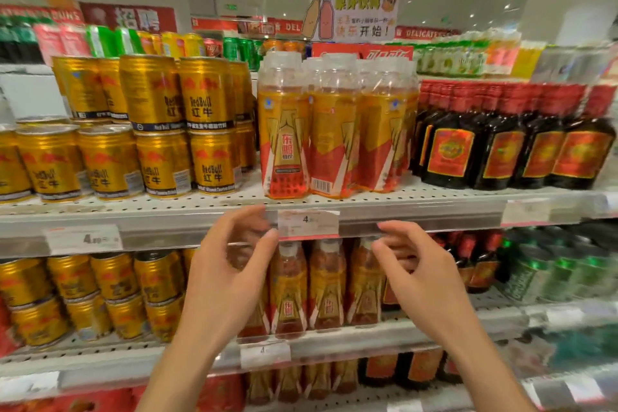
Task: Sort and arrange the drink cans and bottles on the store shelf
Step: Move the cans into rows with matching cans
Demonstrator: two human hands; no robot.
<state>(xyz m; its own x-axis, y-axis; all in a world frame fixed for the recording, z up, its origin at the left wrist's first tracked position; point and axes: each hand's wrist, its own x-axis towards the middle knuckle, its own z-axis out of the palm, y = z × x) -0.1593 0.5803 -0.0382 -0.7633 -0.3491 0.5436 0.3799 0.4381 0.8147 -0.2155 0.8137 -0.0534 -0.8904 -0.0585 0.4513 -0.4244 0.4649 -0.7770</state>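
Observation:
Clear bottles with orange and red labels (334, 130) stand in a tight group at the middle of the upper shelf (434, 211). Gold Red Bull cans (157, 137) are stacked two high to their left. Dark bottles with red caps (508, 137) line up to the right. My left hand (230, 264) and my right hand (414, 264) hover in front of the shelf edge, just below the orange bottles. Both have loosely curled fingers and hold nothing. More orange-label bottles (321, 288) stand on the lower shelf behind my hands.
A price tag (307, 222) sits on the shelf rail between my hands, another tag (83, 239) to the left. Green cans (568, 274) fill the lower shelf at right, gold cans (83, 294) at left. A paper sign (354, 15) hangs above.

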